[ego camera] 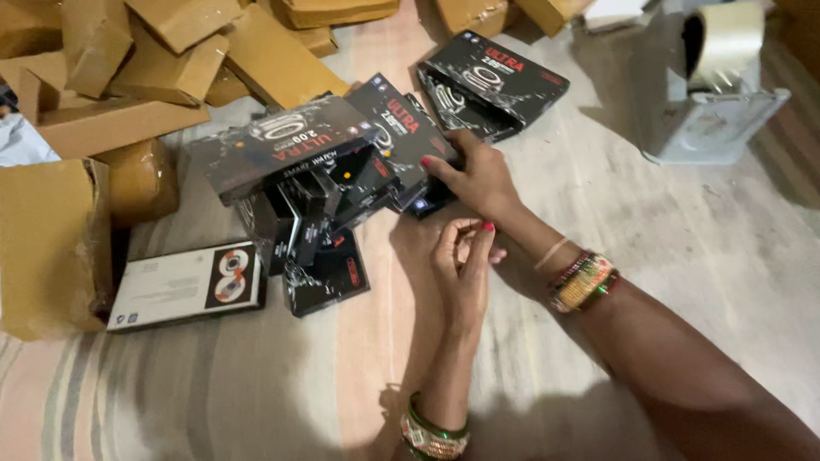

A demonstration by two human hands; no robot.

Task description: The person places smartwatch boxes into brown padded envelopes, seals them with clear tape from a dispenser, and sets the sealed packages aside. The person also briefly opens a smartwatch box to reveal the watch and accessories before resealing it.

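Now I am touching the black boxes (376,162) with my right hand (478,179), fingers flat, gripping nothing; they are lying just left of it, while my left hand (461,265) is hovering nearer me, half curled, empty.

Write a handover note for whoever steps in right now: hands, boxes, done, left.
Right hand: fingers on the edge of a black product box in the pile; not gripping it yet.
Left hand: empty, fingers half curled, hovering just below the right hand.
Pile of black boxes lies jumbled on the striped floor mat; one white-backed box lies apart.
Brown cartons heaped top left; tape dispenser top right.
Done: nothing visibly sorted. Left: whole pile.
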